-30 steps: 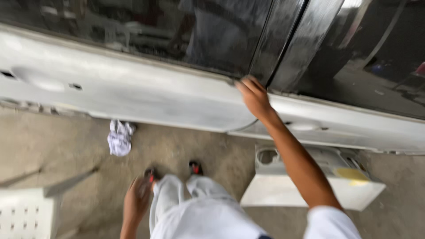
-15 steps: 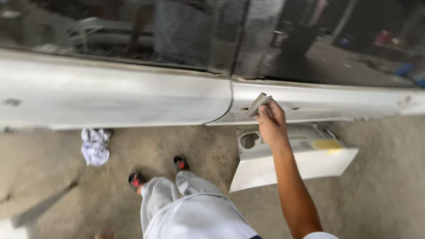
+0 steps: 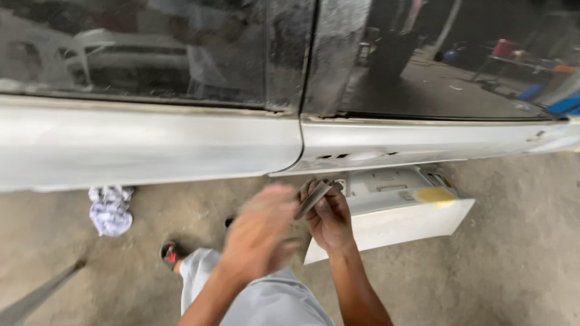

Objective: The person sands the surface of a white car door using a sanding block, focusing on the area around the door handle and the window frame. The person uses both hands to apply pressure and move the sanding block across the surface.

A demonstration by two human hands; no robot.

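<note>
1. My right hand point(image 3: 329, 220) had come down off the car door panel point(image 3: 151, 145) and gripped a folded grey sanding sheet point(image 3: 313, 198), fingers closed around it, just below the panel.
2. My left hand point(image 3: 260, 235) had risen beside the sheet, blurred; I couldn't tell how open it was.
3. That looked like regripping, sanding paused.
4. A white tray point(image 3: 393, 220) sat under the panel, a crumpled rag point(image 3: 110, 209) further left.

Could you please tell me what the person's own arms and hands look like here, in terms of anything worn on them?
Both forearms are bare, with no sleeves in view. The left hand and right hand wear no gloves, and no watch or ring can be made out, though the left is motion-blurred.
</note>
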